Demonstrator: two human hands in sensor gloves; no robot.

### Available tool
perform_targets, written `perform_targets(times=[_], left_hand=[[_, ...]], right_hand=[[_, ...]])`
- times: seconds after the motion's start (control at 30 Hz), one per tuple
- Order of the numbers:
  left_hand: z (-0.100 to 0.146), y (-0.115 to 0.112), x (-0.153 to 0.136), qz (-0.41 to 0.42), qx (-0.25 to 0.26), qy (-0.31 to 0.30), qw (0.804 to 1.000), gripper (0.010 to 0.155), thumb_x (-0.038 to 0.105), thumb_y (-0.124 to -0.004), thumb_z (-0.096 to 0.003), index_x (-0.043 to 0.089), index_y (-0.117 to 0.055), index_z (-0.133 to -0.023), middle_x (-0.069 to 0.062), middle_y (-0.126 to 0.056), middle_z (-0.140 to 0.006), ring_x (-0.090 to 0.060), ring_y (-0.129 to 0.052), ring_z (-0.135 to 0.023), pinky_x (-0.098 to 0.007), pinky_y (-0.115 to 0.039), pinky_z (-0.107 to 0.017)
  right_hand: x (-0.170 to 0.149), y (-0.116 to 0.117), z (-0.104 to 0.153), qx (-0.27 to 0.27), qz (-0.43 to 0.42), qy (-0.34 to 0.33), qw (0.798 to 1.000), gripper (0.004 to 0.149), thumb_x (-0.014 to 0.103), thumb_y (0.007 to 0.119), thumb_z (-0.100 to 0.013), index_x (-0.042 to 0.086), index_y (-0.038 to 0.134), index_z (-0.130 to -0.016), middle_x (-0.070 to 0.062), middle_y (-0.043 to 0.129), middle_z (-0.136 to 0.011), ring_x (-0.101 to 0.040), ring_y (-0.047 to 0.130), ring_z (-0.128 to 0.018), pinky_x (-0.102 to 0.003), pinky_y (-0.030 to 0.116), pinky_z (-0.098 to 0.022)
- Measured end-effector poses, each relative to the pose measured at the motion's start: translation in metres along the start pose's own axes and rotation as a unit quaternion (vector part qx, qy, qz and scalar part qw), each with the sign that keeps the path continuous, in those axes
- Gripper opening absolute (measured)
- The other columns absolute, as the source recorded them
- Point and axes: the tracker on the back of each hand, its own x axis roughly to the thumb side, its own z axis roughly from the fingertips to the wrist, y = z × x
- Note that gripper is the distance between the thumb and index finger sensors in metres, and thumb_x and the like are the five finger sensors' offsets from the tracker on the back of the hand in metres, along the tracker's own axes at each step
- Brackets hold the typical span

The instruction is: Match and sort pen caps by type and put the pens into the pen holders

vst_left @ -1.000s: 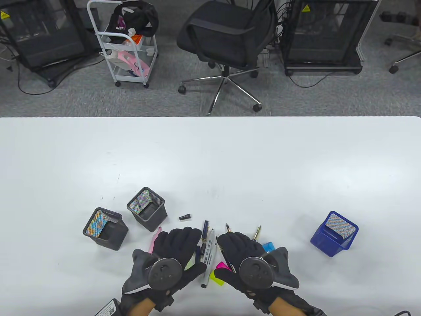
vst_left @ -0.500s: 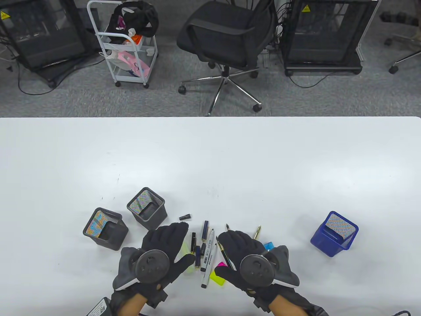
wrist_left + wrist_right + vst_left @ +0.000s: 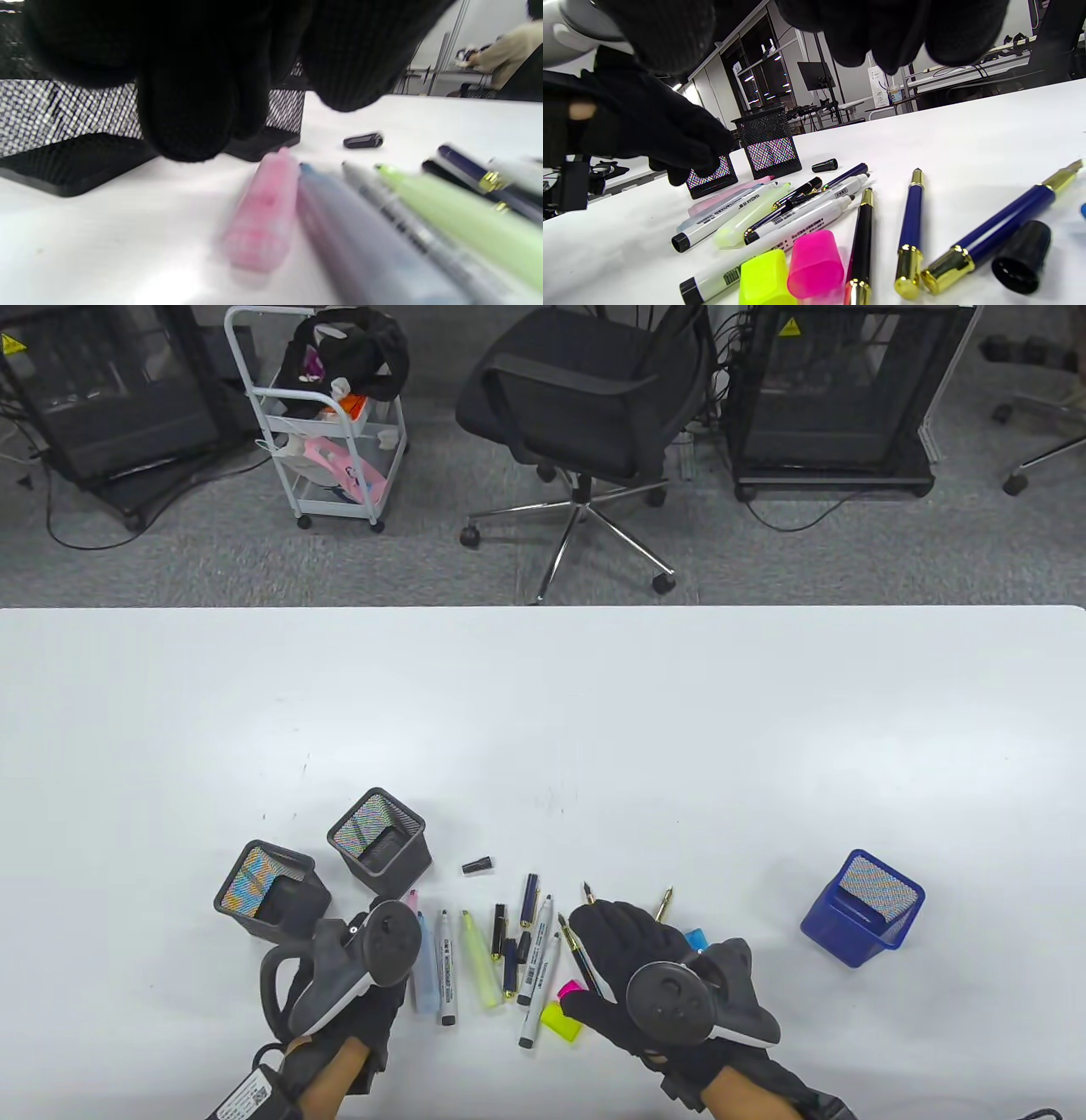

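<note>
- Two black mesh holders (image 3: 271,891) stand at the far left of the worktop (image 3: 543,712), square, open-topped, just beyond your left hand (image 3: 339,984).
- Your left hand is turned on edge beside the pink highlighter (image 3: 265,212); its fingers (image 3: 186,106) hang above the pen and grip nothing that shows.
- The pens (image 3: 484,959) lie in a loose row between your hands, long axes running near to far: translucent pastel highlighters, then white markers (image 3: 445,967), then slim glossy navy and black pens with gold bands (image 3: 910,228).
- A small black cap (image 3: 478,865) sits alone just beyond the row.
- Yellow (image 3: 765,277) and pink (image 3: 814,262) caps, blocky plastic, lie just left of your right hand (image 3: 632,959), which rests spread and flat over more pens, so the caps are nearer to it.
- A blue mesh holder (image 3: 861,908) stands well apart to the right.
</note>
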Motion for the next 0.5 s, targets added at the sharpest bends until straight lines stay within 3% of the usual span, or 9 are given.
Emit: perform_targets(times=[0.2,0.5], left_hand=[[-0.01,-0.015,0.006,-0.053,-0.023,0.017,0.998,0.068,0.036,-0.092,-0.0438,0.001,-0.076,-0.099,-0.024,-0.101,-0.08,-0.032,-0.112,-0.044,-0.057,-0.089,-0.034],[-0.016,-0.026,0.004,-0.067,-0.051,0.028,0.996,0.068,0.035,-0.093,-0.0431,0.002,-0.076,-0.099,-0.023,-0.103,-0.077,-0.029,-0.112,-0.039,-0.056,-0.089,-0.032]], right_hand=[[-0.003,0.0,0.001,0.002,0.001,0.008,1.0,0.084,0.059,0.079,-0.045,0.011,0.047,-0.106,-0.025,0.063,-0.104,-0.047,0.073,-0.094,-0.061,0.073,-0.062],[-0.002,0.0,0.001,0.004,0.005,0.007,1.0,0.084,0.058,0.081,-0.044,0.011,0.047,-0.105,-0.025,0.064,-0.104,-0.047,0.073,-0.094,-0.061,0.073,-0.062]])
